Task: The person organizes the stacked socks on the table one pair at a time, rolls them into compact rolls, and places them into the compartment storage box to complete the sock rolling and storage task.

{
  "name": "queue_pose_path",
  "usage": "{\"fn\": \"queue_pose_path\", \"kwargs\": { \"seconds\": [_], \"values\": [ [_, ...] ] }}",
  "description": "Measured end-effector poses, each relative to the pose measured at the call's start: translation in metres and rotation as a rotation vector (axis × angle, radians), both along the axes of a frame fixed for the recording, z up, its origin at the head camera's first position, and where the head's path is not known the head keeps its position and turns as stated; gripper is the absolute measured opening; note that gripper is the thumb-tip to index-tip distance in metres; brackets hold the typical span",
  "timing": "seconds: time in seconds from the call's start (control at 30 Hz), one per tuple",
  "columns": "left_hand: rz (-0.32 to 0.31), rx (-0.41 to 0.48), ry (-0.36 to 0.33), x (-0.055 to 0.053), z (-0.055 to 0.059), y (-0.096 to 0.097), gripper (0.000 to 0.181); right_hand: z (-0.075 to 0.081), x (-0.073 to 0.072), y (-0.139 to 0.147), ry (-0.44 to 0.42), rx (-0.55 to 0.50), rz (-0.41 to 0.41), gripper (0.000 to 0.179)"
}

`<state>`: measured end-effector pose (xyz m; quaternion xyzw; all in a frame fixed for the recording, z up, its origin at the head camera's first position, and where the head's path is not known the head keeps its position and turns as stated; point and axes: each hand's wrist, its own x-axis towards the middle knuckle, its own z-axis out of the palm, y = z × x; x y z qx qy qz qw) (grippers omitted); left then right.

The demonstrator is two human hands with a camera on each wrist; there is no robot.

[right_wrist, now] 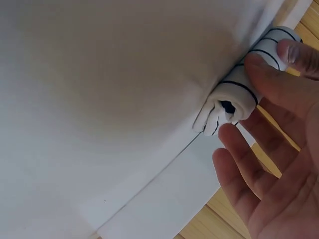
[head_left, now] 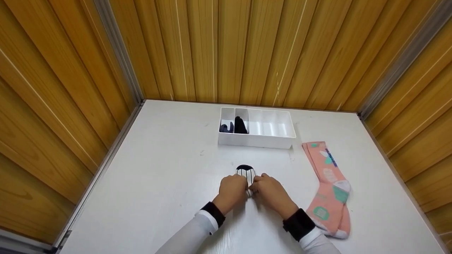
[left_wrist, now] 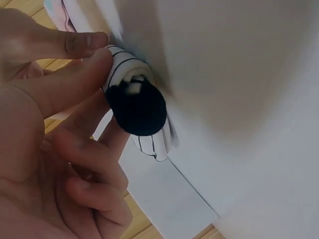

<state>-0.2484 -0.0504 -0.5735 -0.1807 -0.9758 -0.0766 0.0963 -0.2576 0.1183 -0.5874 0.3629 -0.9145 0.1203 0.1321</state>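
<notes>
A white sock with thin dark stripes (head_left: 247,173) is rolled up at its near end on the table, its flat black-tipped part pointing toward the box. My left hand (head_left: 233,188) pinches one end of the roll, where a round black patch (left_wrist: 139,109) shows in the left wrist view. The other end is pinched by my right hand (head_left: 272,192). In the right wrist view the roll (right_wrist: 244,82) shows its folded white edge, with the thumb on top and fingers beneath.
Beyond the hands stands a white divided box (head_left: 255,141) with dark folded items (head_left: 241,126) in its left compartments. To the right lie pink patterned socks (head_left: 330,190). Wood-look panels (head_left: 229,53) wall the white table (head_left: 159,169) at the back and sides.
</notes>
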Motion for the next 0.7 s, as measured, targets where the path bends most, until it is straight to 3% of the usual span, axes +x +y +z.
{"fn": "queue_pose_path", "kwargs": {
  "seconds": [0.17,0.3,0.4,0.5,0.6,0.7],
  "values": [
    [-0.015,-0.076,0.153,0.0069,-0.0071,0.0029,0.014,0.0005,-0.0027,-0.0003,-0.043,-0.012,0.019,0.026],
    [-0.007,-0.088,0.200,0.0065,-0.0089,0.0071,0.014,-0.0004,-0.0012,0.0007,-0.014,0.003,0.017,0.023],
    [0.010,-0.105,0.193,0.0049,-0.0078,0.0081,0.015,-0.0015,0.0009,-0.0008,0.050,0.029,0.000,0.020],
    [0.017,-0.105,0.142,0.0025,-0.0041,0.0083,0.018,-0.0014,0.0021,-0.0025,0.096,0.048,-0.038,0.020],
    [0.022,-0.082,0.091,0.0008,-0.0003,0.0070,0.022,-0.0009,0.0012,-0.0041,0.093,0.038,-0.059,0.018],
    [0.023,-0.086,0.101,0.0014,0.0001,0.0031,0.023,-0.0005,-0.0007,-0.0057,0.048,0.004,-0.039,0.019]
  ]
}}
